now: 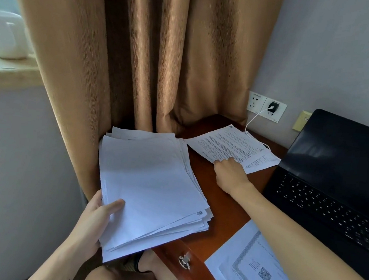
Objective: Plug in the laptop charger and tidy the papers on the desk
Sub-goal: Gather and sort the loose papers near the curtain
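The black charger plug (273, 106) sits in the white wall socket (280, 113) centre right, so you are tidying: your left hand (93, 219) grips the white paper stack (150, 188) lower left, your right hand (229, 174) pinches the printed white sheets (230, 144) mid-frame, due onto that stack next.

The laptop (336, 175) ran off the right edge. Left of it, the print on the sheets (230, 144) was too small to read, and the right hand (229, 174) hid its own fingertips. In front of it, a forearm (304, 235) covered part of a certificate (256, 273).
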`<state>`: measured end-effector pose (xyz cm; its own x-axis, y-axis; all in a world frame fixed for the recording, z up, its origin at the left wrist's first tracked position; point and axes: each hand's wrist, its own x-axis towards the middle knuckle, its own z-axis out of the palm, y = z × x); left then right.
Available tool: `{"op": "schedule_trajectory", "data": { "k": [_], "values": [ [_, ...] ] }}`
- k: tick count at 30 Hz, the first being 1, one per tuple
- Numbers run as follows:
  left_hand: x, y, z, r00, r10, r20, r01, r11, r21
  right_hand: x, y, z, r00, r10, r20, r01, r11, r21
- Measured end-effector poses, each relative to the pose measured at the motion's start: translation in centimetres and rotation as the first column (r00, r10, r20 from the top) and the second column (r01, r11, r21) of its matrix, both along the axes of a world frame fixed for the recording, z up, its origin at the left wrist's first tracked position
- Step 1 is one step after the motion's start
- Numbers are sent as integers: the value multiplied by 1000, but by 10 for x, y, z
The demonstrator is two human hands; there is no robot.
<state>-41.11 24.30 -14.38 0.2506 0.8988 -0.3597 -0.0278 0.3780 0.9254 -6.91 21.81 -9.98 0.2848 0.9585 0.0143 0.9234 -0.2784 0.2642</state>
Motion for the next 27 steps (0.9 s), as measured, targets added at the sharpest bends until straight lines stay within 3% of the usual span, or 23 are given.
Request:
{"op": "schedule_trajectory", "data": {
  "k": [3, 6, 9, 13, 16, 18, 21, 24, 25, 27],
  "values": [
    [-2, 0, 1, 1000, -5, -14, 5, 1000, -1, 7, -9, -11, 998, -19, -63, 29, 987, 161],
    [-2, -1, 1, 1000, -19, -23, 19, 1000, 4, 14, -14, -6, 957, 9, -289, 95, 934, 344],
    [-2, -2, 3, 999, -22, -27, 22, 1000, 9, 7, -14, 9, 851, 164, -499, 99, 882, 460],
    [-5, -2, 4, 999, -22, -27, 22, 1000, 5, -32, -10, 38, 689, 413, -595, 28, 806, 591],
    [-3, -1, 6, 999, -40, -29, 40, 999, -7, -72, -2, 61, 483, 479, -733, 40, 824, 565],
    [-3, -1, 10, 998, -49, -24, 49, 999, -12, -98, 8, 67, 321, 405, -856, 80, 889, 451],
    [-3, -3, 15, 998, -56, -24, 56, 998, -5, -132, 25, 57, 193, 306, -932, 103, 939, 330],
    [-2, -7, 17, 998, -28, 52, 29, 999, -25, -153, 40, 41, -61, 243, -968, 156, 960, 231],
    [-3, -8, 19, 996, -19, 91, 22, 999, -30, -159, 44, 34, -94, 235, -968, 155, 963, 219],
    [-4, -12, 24, 987, -34, 155, 39, 999, -29, -164, 51, 23, -50, 235, -971, 144, 963, 226]
  ]
}}
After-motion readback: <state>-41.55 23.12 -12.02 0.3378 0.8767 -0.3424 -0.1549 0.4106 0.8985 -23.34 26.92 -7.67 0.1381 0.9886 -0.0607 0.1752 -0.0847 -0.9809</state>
